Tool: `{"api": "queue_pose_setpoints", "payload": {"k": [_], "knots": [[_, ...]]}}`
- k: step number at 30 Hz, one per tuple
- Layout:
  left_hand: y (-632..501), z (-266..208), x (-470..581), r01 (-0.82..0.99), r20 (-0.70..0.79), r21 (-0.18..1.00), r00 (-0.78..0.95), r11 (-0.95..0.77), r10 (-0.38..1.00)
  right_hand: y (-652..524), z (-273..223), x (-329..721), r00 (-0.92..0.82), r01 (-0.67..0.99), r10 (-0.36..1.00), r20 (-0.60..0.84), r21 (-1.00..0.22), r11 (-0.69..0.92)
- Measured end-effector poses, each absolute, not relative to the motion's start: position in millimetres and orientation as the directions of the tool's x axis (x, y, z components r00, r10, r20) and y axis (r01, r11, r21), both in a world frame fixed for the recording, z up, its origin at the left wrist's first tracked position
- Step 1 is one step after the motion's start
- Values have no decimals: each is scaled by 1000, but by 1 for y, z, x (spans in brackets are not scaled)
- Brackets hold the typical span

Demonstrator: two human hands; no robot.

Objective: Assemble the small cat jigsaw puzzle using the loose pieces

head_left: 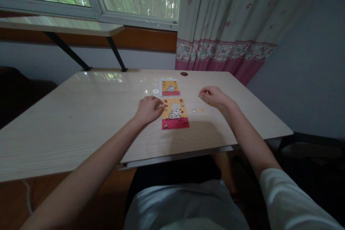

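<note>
A yellow and red jigsaw puzzle (175,123) with a white cartoon animal lies on the table, a pale gap showing in its upper middle. Just behind it is a smaller picture card (170,88) bearing a similar design. My left hand (149,109) rests on the tabletop with fingers apart, its fingertips touching the puzzle's upper left edge. Over to the right, my right hand (213,96) is pinched low over the table on what looks like a small puzzle piece, mostly hidden by the fingers. Between puzzle and right hand lie a white loose piece (194,110) and a yellow loose piece (201,109).
The light wood table (107,115) has a round brown cable hole (184,74) near its back edge. A raised shelf (61,24) on black supports stands at the back left. A floral curtain (215,25) hangs behind, beside a window.
</note>
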State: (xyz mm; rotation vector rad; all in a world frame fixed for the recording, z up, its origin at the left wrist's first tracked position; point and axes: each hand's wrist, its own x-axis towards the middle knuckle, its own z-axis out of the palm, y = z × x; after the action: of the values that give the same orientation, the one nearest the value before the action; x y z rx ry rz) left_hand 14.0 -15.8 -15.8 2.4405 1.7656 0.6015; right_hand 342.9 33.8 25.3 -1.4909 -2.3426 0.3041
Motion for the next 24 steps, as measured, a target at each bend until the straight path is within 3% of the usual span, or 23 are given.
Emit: {"api": "queue_pose_setpoints", "payload": {"k": [5,19,24], "knots": [[-16,-13,13,908,245,280,246,-311,938,50,18,389,-194,949,978,81,-238,208],[-14,-12,11,920,227,263,233,-290,946,53,11,366,-268,942,961,63,-193,276],[-15,-12,12,919,232,264,235,-294,944,54,12,361,-251,933,968,23,-259,248]]}}
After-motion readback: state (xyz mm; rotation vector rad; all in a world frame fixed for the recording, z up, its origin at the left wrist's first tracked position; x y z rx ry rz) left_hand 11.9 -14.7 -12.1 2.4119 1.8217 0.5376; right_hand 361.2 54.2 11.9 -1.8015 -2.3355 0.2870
